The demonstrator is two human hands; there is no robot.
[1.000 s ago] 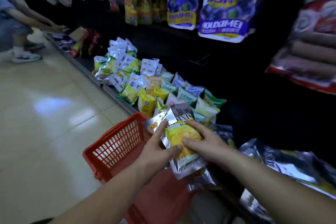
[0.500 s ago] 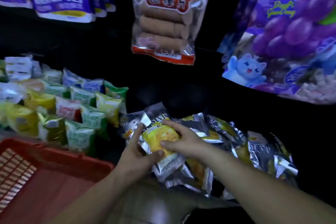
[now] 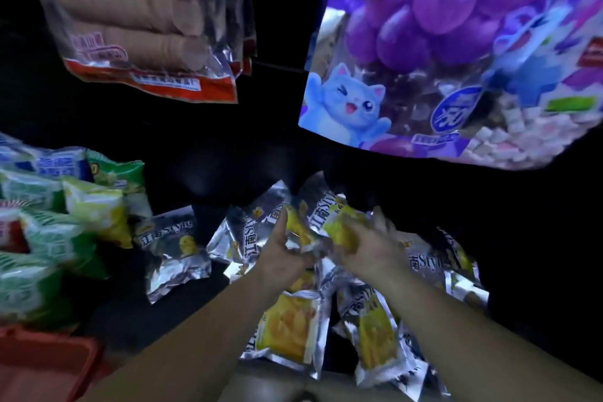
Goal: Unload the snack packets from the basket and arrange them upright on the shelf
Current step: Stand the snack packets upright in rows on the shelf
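Note:
My left hand (image 3: 280,257) and my right hand (image 3: 368,250) together hold silver-and-yellow snack packets (image 3: 321,227) over the dark bottom shelf (image 3: 208,274). The left fingers curl round one packet's lower edge; the right hand grips a packet with a yellow panel. Several more of the same silver packets (image 3: 290,326) lie flat and overlapping on the shelf below my forearms. One lone packet (image 3: 173,250) lies to the left. A corner of the red basket (image 3: 42,365) shows at the bottom left.
Green, white and yellow small packets (image 3: 68,222) are piled on the shelf at the left. A bag of brown rolls (image 3: 137,26) and a large purple grape bag (image 3: 456,52) hang overhead, close to the shelf space.
The view has swung right and closer to the shelf; the basket slid to the bottom-left corner. Both hands carried the packets from above the basket to the silver pile and spread apart.

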